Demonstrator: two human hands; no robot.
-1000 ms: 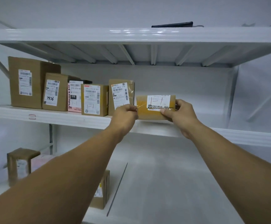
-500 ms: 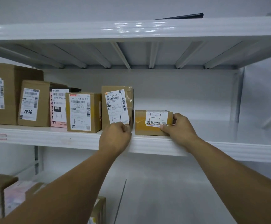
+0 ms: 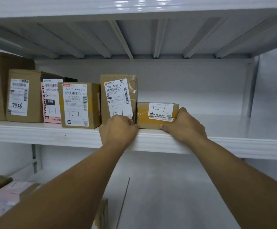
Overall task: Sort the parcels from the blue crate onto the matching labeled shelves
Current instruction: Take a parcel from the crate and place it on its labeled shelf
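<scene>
A small brown cardboard parcel on the white metal shelf is gripped by the right hand and, seemingly, the left hand.

Your one view comes from the camera on your head, facing straight into the white shelving at close range. It sits just above the middle shelf and below the upper shelf, whose ribbed underside shows, and it looks down onto the lower shelf. Your left forearm and right forearm fill the bottom corners. The wide lens bows the shelf edges.
</scene>
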